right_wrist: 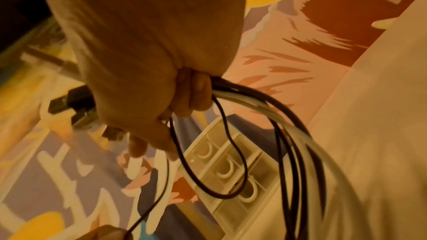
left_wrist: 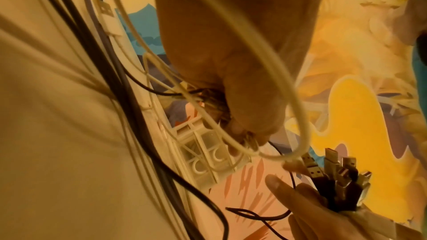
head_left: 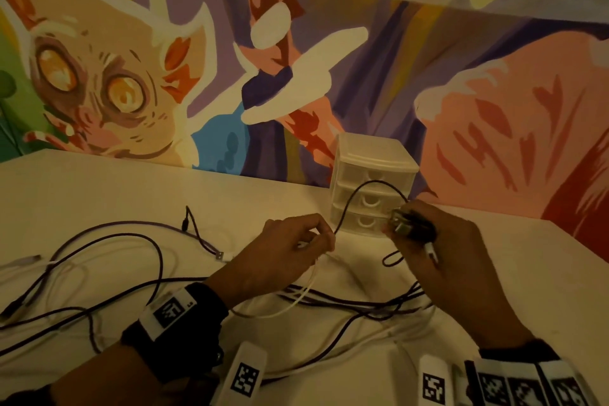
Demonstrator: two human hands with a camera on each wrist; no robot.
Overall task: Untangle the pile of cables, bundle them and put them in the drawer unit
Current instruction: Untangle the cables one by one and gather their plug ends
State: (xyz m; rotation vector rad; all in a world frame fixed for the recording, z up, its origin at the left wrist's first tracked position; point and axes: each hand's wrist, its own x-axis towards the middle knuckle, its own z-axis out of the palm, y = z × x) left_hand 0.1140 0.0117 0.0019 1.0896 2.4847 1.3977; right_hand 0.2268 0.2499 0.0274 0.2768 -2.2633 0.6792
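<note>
My right hand (head_left: 407, 224) grips a bunch of cable plug ends (head_left: 400, 222) just in front of the small white drawer unit (head_left: 372, 175). The plugs (left_wrist: 335, 176) stick up out of its fist, and dark and white cables (right_wrist: 265, 101) trail from the right hand (right_wrist: 161, 116) down to the table. My left hand (head_left: 324, 237) pinches a thin dark cable (head_left: 359, 189) that arcs across to the right hand. A white cable (left_wrist: 289, 98) also loops past the left hand (left_wrist: 249, 134). All three drawers look shut.
Loose dark and white cables (head_left: 131, 273) sprawl over the white table (head_left: 99, 188) to the left and in front of me. A USB plug (head_left: 220, 255) lies among them. The painted wall (head_left: 329, 43) stands right behind the drawer unit (right_wrist: 231, 171).
</note>
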